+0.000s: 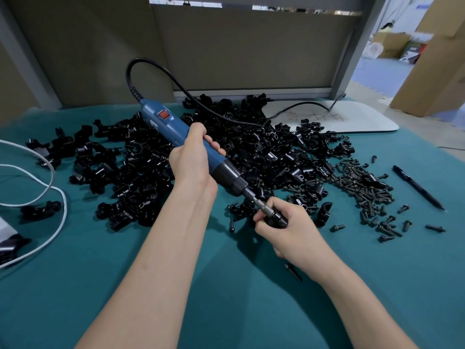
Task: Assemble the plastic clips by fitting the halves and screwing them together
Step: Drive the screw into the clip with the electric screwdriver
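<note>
While our left hand grips the electric screwdriver, our right hand clenches one clip; the pile of clip halves behind the clip looks mostly unassembled.

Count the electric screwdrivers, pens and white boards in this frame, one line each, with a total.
Electric screwdriver: 1, gripped by the left hand, bit at a clip held in the right hand
Pen: 1
White board: 1
Total: 3

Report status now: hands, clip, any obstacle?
Left hand grips driver. Right hand holds clip, bit on it. Loose screw lies by right wrist, not in the way.
</note>
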Available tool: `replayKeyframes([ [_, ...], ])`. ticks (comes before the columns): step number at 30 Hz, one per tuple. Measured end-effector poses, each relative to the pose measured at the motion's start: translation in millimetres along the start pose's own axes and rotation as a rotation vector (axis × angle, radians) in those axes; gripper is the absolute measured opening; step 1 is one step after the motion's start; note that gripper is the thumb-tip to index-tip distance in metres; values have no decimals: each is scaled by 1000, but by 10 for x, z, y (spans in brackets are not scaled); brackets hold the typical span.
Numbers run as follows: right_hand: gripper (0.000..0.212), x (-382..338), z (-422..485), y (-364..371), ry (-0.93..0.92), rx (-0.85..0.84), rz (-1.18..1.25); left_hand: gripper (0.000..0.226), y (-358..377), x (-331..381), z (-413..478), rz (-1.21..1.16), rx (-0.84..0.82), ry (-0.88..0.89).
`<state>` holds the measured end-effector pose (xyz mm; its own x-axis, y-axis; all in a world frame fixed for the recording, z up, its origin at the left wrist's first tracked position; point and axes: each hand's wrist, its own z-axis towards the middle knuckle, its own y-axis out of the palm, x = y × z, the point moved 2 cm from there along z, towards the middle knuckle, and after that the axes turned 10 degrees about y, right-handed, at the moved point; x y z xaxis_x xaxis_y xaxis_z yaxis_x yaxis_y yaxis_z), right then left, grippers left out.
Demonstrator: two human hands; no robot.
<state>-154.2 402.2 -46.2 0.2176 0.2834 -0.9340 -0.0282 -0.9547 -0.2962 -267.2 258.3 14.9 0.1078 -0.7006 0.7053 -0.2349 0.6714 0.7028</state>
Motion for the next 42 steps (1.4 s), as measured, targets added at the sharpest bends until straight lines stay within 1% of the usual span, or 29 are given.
replayKeyframes([
  [16,32,12,18,3,-15,7,-2,23,-17,-15,4,12,12,17],
  [25,30,10,28,-5,-10,-12,17,24,-14,-13,2,11,13,31],
  [36,35,4,22,-5,-12,-38,35,23,-10,-8,-6,15,21,32],
  [42,30,23,38,4,-16,-4,-24,22,-40,-1,6,47,69,38],
])
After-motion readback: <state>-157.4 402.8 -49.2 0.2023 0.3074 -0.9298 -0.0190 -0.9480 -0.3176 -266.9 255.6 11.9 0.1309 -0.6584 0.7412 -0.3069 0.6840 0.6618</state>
